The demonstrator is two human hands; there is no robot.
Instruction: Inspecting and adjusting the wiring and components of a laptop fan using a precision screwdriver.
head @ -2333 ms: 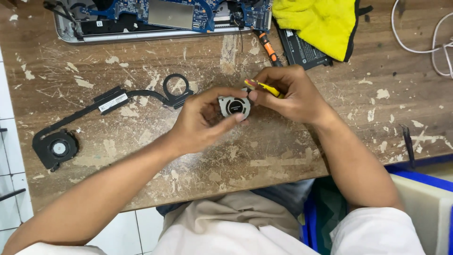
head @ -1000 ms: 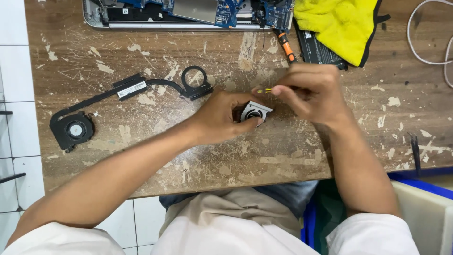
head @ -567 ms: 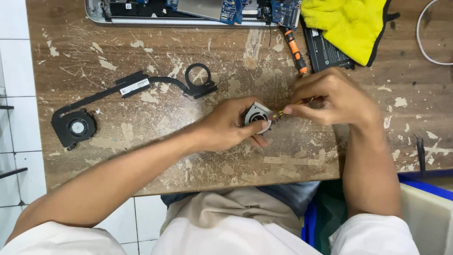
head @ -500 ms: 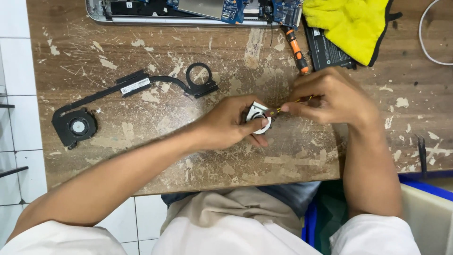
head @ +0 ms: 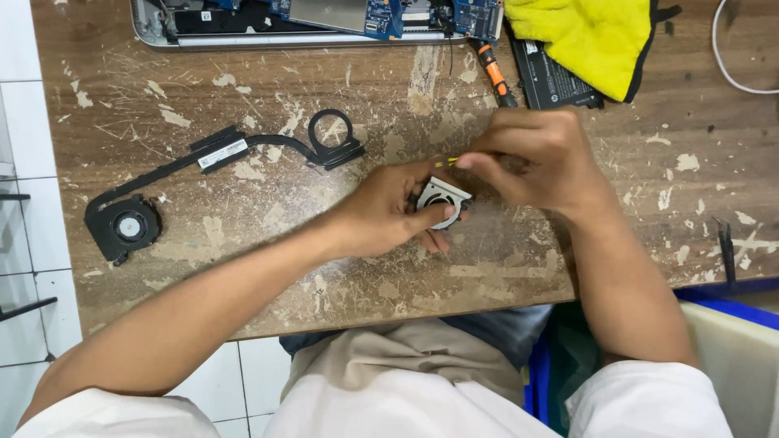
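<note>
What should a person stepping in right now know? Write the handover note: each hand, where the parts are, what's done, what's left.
Left hand: holds the small cooling fan just above the wooden table, thumb on its lower edge.
Right hand: pinches a yellow-handled tool at the fan's top edge; its tip is hidden.
Parts: heat pipe assembly with second fan lies to the left; opened laptop at the far edge; orange screwdriver and yellow cloth behind the right hand.
Done: fan and heat pipe are out of the laptop.
Left: the work on the held fan seems unfinished; nothing is refitted.
</note>
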